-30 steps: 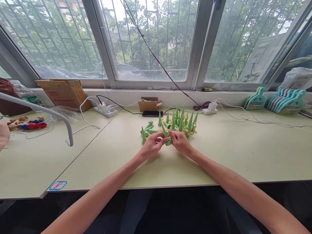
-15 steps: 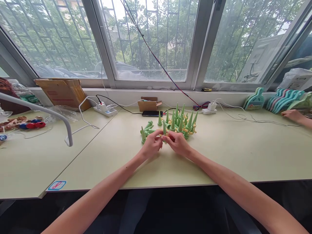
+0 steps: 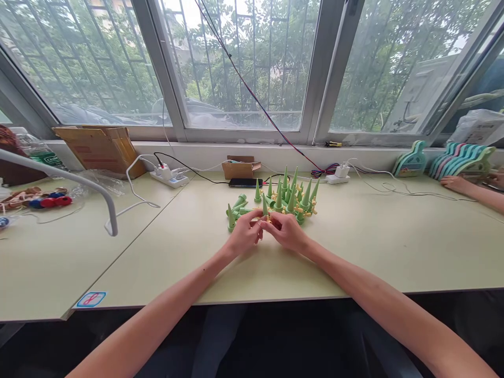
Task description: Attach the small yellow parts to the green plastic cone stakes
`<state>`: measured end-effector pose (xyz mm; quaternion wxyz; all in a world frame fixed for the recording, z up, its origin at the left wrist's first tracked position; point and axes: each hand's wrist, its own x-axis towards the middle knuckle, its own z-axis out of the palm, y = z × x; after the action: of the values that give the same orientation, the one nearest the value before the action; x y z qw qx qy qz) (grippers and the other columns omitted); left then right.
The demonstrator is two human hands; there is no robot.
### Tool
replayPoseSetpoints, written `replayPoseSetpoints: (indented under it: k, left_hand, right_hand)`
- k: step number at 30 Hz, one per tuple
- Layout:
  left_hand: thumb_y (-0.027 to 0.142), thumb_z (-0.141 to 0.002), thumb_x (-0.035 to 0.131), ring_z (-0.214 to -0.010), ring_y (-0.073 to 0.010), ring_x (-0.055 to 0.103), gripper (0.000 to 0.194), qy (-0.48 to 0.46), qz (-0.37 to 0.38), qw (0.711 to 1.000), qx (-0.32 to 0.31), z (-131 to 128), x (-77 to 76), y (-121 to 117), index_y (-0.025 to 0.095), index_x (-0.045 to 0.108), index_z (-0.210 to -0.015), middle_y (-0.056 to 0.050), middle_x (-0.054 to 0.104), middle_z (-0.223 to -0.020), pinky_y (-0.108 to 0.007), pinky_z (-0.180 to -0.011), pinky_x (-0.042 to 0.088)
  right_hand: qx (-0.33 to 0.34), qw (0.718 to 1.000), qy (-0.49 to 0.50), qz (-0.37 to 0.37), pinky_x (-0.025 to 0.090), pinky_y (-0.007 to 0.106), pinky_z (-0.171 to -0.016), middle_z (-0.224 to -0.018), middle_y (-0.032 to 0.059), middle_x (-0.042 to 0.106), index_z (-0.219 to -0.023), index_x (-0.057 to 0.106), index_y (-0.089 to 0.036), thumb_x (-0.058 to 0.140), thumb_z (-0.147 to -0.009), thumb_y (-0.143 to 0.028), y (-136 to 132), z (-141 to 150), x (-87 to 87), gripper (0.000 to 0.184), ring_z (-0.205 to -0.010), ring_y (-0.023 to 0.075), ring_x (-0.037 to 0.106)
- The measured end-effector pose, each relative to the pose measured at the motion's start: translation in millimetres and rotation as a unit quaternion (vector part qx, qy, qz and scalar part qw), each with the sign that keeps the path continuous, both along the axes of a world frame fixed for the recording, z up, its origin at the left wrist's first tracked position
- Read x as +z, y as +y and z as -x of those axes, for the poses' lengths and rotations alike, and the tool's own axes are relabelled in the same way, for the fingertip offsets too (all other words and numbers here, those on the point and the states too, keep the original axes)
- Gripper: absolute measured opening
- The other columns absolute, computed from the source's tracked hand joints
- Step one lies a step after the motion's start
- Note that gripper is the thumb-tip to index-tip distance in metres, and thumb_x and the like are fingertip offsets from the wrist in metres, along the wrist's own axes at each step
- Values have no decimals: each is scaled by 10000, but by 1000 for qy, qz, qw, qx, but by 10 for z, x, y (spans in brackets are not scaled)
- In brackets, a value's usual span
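Observation:
My left hand is closed, its fingertips round the lower part of an upright green watering spike. From the other side my right hand pinches at the base of the same spike. A small yellowish part shows between the hands, but the fingers cover most of it. Just behind my right hand stands a cluster of green spikes with yellow valves, points up. By my left fingers, several green pieces lie on their sides, and one spike stands upright.
A black phone lies behind the spikes, before a small open carton. Power strips with cables sit along the wall. A grey curved bar crosses the left side. At far right, another person's hand is near teal hangers.
My hands stay at the same spike with only a slight shift of the fingers. The other person's hand at far right has moved a little to the left.

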<state>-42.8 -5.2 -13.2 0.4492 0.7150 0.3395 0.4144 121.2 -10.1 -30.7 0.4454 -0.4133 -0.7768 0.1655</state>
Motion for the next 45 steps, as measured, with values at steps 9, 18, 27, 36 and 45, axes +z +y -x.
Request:
replayPoseSetpoints:
  k: [9,18,27,36,45]
  left_hand:
    - [341,-822,579,-508,-103,497,272,121,-111,974,158,6,-40,-9,187,562,-1046,32,554,-650,-241,-525,397]
    - [243,-762,528,-499,-143,458,305,264,-123,942,169,43,-48,-22,207,510,-1065,76,463,-503,-245,-514,315]
    - [316,-862,483,-520,-156,483,154,297,-123,929,183,26,-42,-20,209,555,-947,40,507,-529,-253,-511,287]
    - [456,-926,444,-489,-146,438,287,227,-132,943,205,9,-3,-27,215,553,-815,28,513,-520,-255,-517,284]
    - [471,-922,458,-466,-132,396,308,190,-141,950,204,11,-9,-19,217,542,-768,30,474,-519,-253,-522,282]
  right_hand:
    - [-89,995,-33,-15,262,244,-504,-515,-32,421,-673,455,-197,334,-997,-426,13,-42,36,415,-461,101,335]
    - [-84,989,-118,16,287,226,-528,-541,-26,508,-902,619,-195,441,-948,-279,-15,-50,38,202,-468,113,386]
    - [-79,983,-159,49,310,218,-565,-576,-18,562,-1011,664,-211,494,-928,-260,3,-66,8,196,-529,122,466]
    - [-87,974,-195,71,337,223,-574,-662,16,628,-976,691,-222,561,-885,-278,12,-62,1,168,-612,147,552]
    - [-90,972,-203,78,328,227,-565,-648,18,615,-879,655,-210,573,-878,-268,18,-66,-2,101,-597,146,542]
